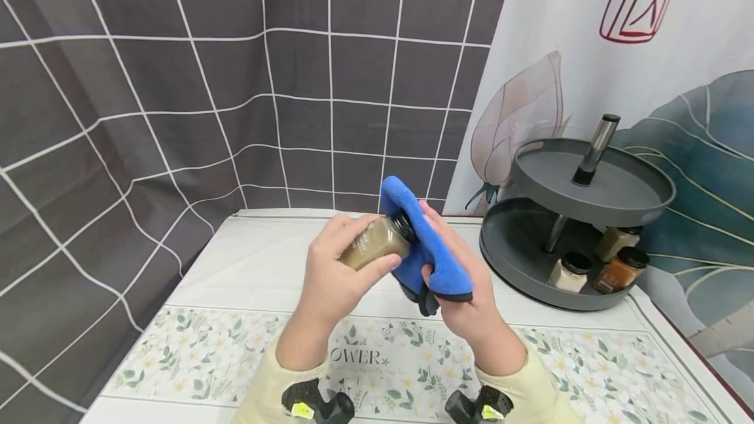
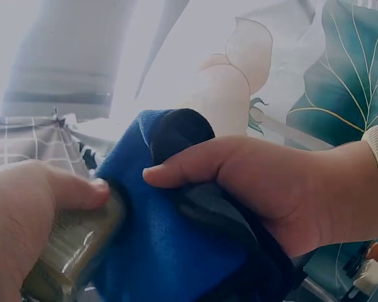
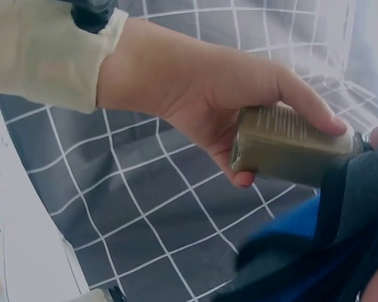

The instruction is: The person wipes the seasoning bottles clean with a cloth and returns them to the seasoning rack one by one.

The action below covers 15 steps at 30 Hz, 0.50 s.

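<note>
My left hand (image 1: 337, 270) grips a square glass spice jar (image 1: 372, 244) filled with greenish-brown powder, tilted with its black lid toward the right. A blue cloth (image 1: 429, 247) with dark edging is held in my right hand (image 1: 471, 286), pressed against the lid end of the jar. In the left wrist view the right thumb (image 2: 183, 167) lies over the folded cloth. The right wrist view shows the left fingers wrapped about the jar's body (image 3: 290, 145), while the cloth covers part of its lid end.
A grey two-tier turntable rack (image 1: 589, 182) stands at the right. Its lower tier holds a white-filled jar (image 1: 570, 272), an orange-brown jar (image 1: 620, 270) and a greenish jar (image 1: 616, 242). A floral mat (image 1: 212, 352) covers the white table's front; a gridded curtain (image 1: 294, 70) hangs behind.
</note>
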Each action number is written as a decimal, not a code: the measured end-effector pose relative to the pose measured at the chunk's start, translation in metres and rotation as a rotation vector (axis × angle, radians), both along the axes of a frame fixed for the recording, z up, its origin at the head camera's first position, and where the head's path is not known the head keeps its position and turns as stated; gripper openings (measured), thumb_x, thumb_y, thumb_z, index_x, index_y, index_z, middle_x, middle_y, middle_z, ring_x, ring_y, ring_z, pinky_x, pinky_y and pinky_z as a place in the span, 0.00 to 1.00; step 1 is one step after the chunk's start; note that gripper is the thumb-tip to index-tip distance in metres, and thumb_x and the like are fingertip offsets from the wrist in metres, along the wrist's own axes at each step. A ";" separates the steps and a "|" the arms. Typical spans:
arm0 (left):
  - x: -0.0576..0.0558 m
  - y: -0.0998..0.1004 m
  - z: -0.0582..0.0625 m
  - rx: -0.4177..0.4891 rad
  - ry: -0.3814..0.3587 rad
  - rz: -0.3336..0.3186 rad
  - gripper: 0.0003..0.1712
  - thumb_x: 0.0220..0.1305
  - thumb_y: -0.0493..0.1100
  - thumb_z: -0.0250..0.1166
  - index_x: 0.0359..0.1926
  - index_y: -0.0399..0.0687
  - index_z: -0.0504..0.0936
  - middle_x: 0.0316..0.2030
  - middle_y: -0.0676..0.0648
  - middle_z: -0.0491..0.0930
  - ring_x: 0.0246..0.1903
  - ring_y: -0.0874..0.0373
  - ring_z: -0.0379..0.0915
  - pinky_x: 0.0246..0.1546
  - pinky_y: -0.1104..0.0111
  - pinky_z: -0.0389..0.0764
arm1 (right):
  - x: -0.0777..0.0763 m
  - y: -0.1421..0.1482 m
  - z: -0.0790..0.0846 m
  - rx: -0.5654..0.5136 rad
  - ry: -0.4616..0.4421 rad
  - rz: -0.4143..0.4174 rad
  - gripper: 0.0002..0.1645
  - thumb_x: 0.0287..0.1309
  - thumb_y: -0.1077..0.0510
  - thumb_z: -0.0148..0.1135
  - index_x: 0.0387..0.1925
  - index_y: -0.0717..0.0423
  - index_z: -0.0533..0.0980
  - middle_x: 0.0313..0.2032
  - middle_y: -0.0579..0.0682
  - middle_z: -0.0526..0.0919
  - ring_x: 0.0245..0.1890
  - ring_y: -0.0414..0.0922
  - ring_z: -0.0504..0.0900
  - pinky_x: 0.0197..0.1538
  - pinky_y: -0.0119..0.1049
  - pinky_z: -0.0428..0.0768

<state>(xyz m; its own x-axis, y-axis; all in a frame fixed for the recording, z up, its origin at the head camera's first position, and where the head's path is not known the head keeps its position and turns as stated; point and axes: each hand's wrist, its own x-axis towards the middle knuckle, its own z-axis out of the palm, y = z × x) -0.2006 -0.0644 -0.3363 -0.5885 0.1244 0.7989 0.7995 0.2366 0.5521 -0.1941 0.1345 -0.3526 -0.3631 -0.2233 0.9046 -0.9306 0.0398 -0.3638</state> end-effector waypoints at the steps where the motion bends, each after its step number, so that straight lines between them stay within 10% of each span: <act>1: 0.001 0.000 0.000 0.003 -0.017 0.015 0.28 0.47 0.38 0.81 0.52 0.44 0.86 0.37 0.47 0.77 0.34 0.56 0.72 0.26 0.68 0.76 | -0.001 0.000 0.000 0.017 0.046 -0.028 0.32 0.73 0.56 0.56 0.70 0.71 0.64 0.71 0.65 0.66 0.72 0.59 0.65 0.72 0.45 0.67; 6: 0.006 -0.002 0.004 -0.088 0.035 0.117 0.28 0.45 0.42 0.83 0.51 0.46 0.87 0.35 0.50 0.76 0.32 0.59 0.70 0.24 0.70 0.75 | -0.003 0.002 -0.001 0.098 0.165 -0.132 0.33 0.72 0.49 0.54 0.68 0.68 0.68 0.71 0.63 0.67 0.71 0.58 0.66 0.72 0.45 0.67; 11: 0.003 0.000 0.005 -0.250 0.321 0.229 0.31 0.41 0.47 0.85 0.48 0.41 0.87 0.30 0.49 0.73 0.31 0.55 0.67 0.27 0.66 0.71 | -0.002 0.005 0.000 0.148 0.204 -0.230 0.36 0.69 0.44 0.52 0.67 0.66 0.70 0.70 0.63 0.69 0.71 0.57 0.68 0.72 0.43 0.67; 15: -0.005 0.000 0.004 -0.280 0.506 0.214 0.31 0.40 0.46 0.84 0.47 0.40 0.87 0.29 0.48 0.73 0.29 0.53 0.67 0.28 0.64 0.73 | -0.001 0.006 0.002 0.107 0.101 -0.143 0.32 0.71 0.49 0.55 0.67 0.67 0.70 0.70 0.63 0.69 0.70 0.57 0.68 0.72 0.42 0.67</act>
